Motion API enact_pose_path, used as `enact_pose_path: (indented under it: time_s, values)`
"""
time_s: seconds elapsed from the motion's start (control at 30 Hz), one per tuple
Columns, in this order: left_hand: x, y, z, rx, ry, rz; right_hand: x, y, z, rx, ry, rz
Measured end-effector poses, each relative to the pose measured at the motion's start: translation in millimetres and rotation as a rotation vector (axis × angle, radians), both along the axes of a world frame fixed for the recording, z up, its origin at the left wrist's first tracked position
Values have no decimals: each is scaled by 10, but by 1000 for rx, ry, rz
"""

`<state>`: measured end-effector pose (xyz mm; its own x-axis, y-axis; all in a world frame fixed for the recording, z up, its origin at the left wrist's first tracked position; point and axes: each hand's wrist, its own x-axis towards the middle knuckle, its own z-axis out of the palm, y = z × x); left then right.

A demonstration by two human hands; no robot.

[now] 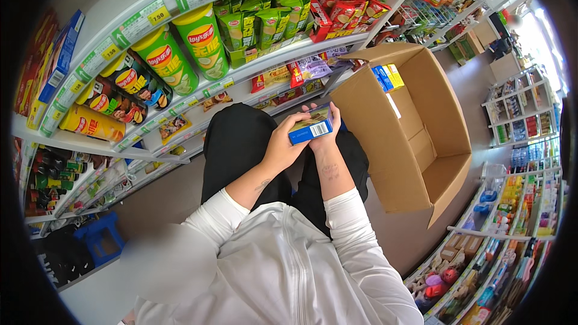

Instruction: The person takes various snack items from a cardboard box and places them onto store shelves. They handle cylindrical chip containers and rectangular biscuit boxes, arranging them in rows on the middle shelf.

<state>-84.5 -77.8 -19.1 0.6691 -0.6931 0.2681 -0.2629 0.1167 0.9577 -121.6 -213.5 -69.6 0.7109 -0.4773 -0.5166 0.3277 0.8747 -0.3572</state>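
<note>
Both my hands hold a small blue carton (311, 132) above my knees, its barcoded end facing me. My left hand (289, 137) grips the carton's left side, and my right hand (328, 133) supports its right side and underside. To the right stands a large open cardboard box (384, 144). Inside its far end lie a few small blue and yellow cartons (387, 77). In front of me, a shelf carries Lay's chip canisters (201, 40), green snack bags (272, 25) and red snack bags (345, 4).
A white shelf edge with price tags (144, 20) curves across the front and left. Below it, a lower shelf holds purple snack packets (311, 70). Blue and yellow boxes (58, 63) stand at far left. A blue plastic stool (101, 237) is at lower left; stocked shelves (510, 216) line the right.
</note>
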Motion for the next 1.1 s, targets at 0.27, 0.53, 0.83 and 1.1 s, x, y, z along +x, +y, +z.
enact_pose_path:
  time_s: [0.27, 0.53, 0.83, 1.1]
  values:
    - [-21, 165, 164, 139, -469, 188, 25, 5, 22, -154, -24, 39]
    - [-21, 385, 679, 377, -458, 387, 169, 173, 238, -312, 2, 554]
    - [-249, 445, 928, 357, -639, 487, 103, 210, 286, -374, -288, 814]
    - [-100, 623, 1109, 79, -611, 449, -20, 242, 429, -254, -217, 486]
